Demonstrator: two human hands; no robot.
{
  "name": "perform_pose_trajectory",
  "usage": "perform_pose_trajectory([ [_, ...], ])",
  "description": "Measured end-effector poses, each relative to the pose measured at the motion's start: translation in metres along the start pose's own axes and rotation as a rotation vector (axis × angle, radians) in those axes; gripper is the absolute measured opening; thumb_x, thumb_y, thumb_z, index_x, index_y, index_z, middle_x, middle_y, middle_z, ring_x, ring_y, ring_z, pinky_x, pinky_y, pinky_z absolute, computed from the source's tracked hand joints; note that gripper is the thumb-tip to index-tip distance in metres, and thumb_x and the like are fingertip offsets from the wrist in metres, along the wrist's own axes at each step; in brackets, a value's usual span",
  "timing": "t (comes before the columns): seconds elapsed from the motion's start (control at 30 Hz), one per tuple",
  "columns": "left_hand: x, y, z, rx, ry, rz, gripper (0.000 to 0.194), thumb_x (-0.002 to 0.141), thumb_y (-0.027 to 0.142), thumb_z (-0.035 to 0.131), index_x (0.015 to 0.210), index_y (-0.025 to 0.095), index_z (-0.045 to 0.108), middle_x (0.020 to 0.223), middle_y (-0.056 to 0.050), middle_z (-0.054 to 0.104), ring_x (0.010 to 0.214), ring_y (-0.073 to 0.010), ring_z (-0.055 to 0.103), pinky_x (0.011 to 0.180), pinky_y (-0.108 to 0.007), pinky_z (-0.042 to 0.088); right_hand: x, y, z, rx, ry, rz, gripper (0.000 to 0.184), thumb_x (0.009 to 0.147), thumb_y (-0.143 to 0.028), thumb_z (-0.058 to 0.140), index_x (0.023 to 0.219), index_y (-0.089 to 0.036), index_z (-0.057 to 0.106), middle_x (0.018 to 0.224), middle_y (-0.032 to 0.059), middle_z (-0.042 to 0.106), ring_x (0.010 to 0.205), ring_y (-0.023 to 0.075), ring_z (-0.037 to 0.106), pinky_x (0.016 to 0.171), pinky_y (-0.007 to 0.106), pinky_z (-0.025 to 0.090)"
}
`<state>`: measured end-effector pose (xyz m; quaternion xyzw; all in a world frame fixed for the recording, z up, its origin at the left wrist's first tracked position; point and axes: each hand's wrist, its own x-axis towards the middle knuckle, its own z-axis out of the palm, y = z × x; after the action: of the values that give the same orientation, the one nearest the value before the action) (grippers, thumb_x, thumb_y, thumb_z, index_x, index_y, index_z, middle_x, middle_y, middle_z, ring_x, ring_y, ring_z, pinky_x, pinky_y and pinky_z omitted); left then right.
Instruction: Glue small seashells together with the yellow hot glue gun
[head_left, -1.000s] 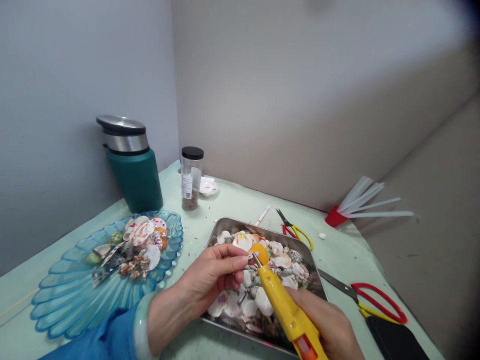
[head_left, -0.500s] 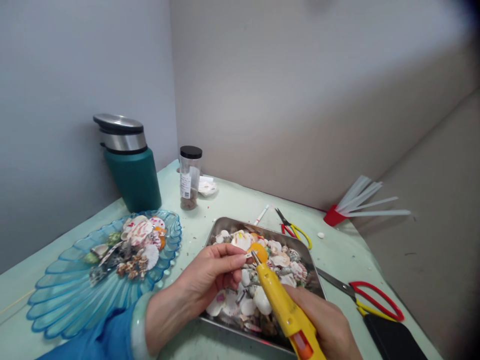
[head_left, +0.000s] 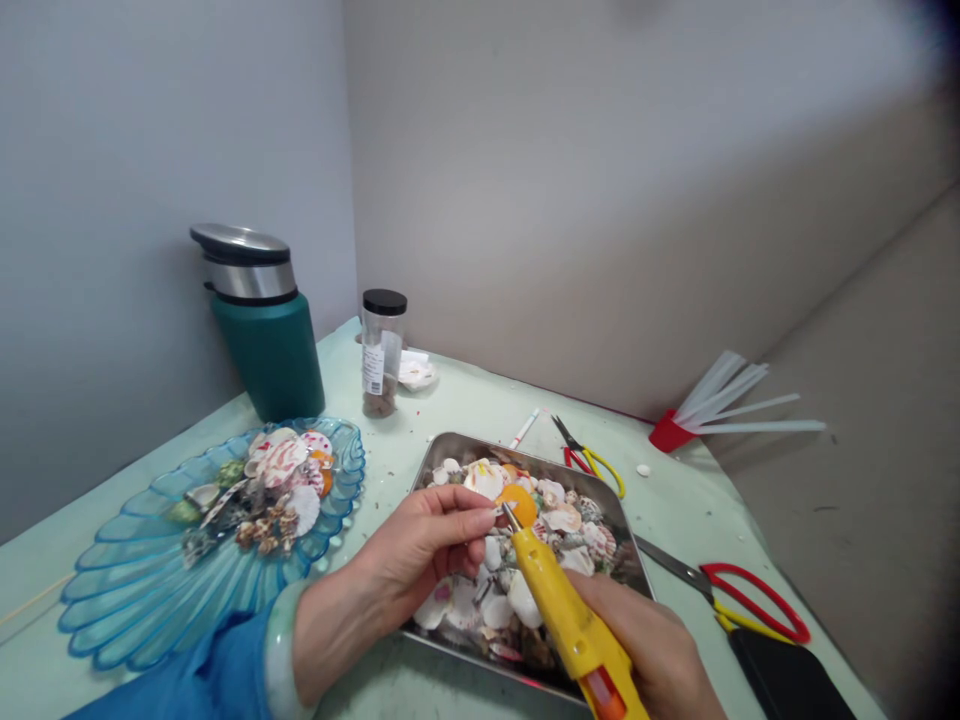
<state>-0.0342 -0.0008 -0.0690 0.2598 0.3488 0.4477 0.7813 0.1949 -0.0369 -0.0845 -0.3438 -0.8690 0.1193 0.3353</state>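
Note:
My right hand (head_left: 651, 640) grips a yellow hot glue gun (head_left: 566, 600) tilted up and to the left. Its metal nozzle meets a small whitish piece, perhaps a shell (head_left: 504, 511), pinched between the thumb and index finger of my left hand (head_left: 427, 545). Most of that piece is hidden by my fingertips. Both hands are over a metal tray (head_left: 634, 540) heaped with seashells (head_left: 525, 597), among them an orange one (head_left: 523, 503). To the left lies a blue scalloped plate (head_left: 142, 590) bearing shells and a clear wrapped bundle.
A teal flask (head_left: 270, 355) and a black-lidded jar (head_left: 381, 355) stand at the back left. Small scissors (head_left: 589, 460), larger red-and-yellow scissors (head_left: 739, 595) and a black flat object (head_left: 787, 675) lie to the right. Glue sticks (head_left: 724, 390) fan from a red cup (head_left: 670, 432).
The view has shifted very slightly. Both hands keep almost the same pose, with the nozzle still at the small piece.

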Motion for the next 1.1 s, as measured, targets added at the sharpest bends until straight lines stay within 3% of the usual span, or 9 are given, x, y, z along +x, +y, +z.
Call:
perform_pose_trajectory([
  [0.2,0.0003,0.0001,-0.0007,0.000,-0.018,0.008,0.020,0.063,0.019,0.080,0.076,0.011,0.066,0.046,0.002,0.060,0.039,-0.0053,0.052,0.042,-0.013,0.044,-0.0028,0.0014,0.0022,-0.036,-0.022,0.007,0.033,0.088,-0.040,0.054,0.109,-0.017,0.059,0.068,0.0035,0.063,0.056,0.0184,0.061,0.052,0.026,0.049],
  [0.43,0.0011,-0.0015,-0.0033,-0.046,0.011,0.043,0.019,0.065,0.018,0.079,0.077,0.011,0.066,0.048,0.002,0.060,0.040,-0.0050,0.052,0.042,-0.012,0.043,-0.0049,0.0037,0.0016,-0.022,-0.018,-0.023,0.034,0.088,-0.029,0.055,0.120,-0.018,0.051,0.083,0.0063,0.067,0.069,0.0202,0.066,0.061,0.028,0.052],
  [0.77,0.0028,-0.0022,-0.0050,-0.039,0.010,0.047,0.017,0.067,0.017,0.078,0.078,0.010,0.067,0.048,0.002,0.060,0.040,-0.0043,0.051,0.042,-0.012,0.042,0.0000,-0.0007,-0.0011,-0.057,0.032,-0.032,0.033,0.088,-0.031,0.056,0.118,-0.019,0.052,0.093,0.0088,0.072,0.078,0.0230,0.071,0.063,0.026,0.054],
  [1.1,-0.0004,-0.0017,-0.0017,-0.003,0.008,0.033,0.017,0.066,0.019,0.079,0.075,0.012,0.067,0.048,0.002,0.059,0.039,-0.0048,0.050,0.040,-0.013,0.042,-0.0016,0.0010,0.0003,-0.036,0.002,-0.020,0.030,0.088,-0.030,0.055,0.116,-0.018,0.054,0.083,0.0069,0.070,0.071,0.0214,0.069,0.061,0.027,0.053],
])
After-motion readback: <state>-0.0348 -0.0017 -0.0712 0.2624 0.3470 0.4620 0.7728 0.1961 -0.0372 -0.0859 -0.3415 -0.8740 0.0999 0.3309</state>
